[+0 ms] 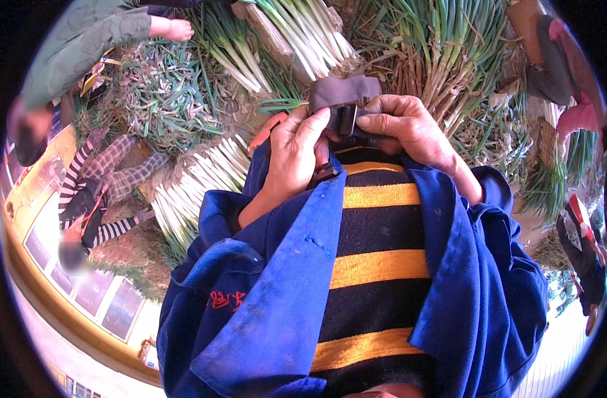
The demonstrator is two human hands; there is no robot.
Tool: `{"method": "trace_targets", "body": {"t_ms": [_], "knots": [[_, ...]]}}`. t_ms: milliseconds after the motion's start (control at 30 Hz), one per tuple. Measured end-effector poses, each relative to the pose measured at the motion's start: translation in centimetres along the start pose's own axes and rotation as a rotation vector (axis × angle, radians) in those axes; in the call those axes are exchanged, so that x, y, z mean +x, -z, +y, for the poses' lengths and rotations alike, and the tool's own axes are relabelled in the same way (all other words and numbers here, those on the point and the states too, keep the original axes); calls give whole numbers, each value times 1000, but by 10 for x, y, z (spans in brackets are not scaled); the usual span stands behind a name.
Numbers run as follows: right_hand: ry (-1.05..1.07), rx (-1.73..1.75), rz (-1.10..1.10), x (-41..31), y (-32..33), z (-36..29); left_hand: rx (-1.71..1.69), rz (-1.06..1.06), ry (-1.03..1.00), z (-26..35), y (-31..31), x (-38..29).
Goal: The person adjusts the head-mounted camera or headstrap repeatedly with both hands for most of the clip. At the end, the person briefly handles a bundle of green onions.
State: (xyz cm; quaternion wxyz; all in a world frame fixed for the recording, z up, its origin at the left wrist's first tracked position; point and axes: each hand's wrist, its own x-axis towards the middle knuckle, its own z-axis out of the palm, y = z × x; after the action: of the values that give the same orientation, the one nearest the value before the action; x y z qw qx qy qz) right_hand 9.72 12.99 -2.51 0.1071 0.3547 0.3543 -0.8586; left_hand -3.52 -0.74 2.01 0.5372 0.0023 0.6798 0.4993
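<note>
At my waist, a dark webbing strap (343,92) loops forward, with a black buckle (347,121) on it. My left hand (293,149) pinches the strap on the buckle's left side, thumb on top. From the right, my right hand (410,122) grips the strap close to the buckle between thumb and fingers. Below the hands hang the open blue jacket (278,298) and the black and yellow striped sweater (378,268) that I wear. Part of the strap is hidden behind my fingers.
Trimmed leeks or green onions (204,184) lie in a row at left, and more white stalks (308,35) ahead. An untrimmed heap (443,59) stands ahead right. Leaf scraps (171,94) pile at left. Several people work around me, one reaching a hand (176,30) in.
</note>
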Motion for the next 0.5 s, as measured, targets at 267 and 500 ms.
{"method": "trace_targets", "body": {"t_ms": [267,500], "knots": [[27,147,-5,-1,-5,1,78,5,-28,-4,2,1],[30,201,-79,-2,-4,5,101,50,-67,-5,3,-2]]}}
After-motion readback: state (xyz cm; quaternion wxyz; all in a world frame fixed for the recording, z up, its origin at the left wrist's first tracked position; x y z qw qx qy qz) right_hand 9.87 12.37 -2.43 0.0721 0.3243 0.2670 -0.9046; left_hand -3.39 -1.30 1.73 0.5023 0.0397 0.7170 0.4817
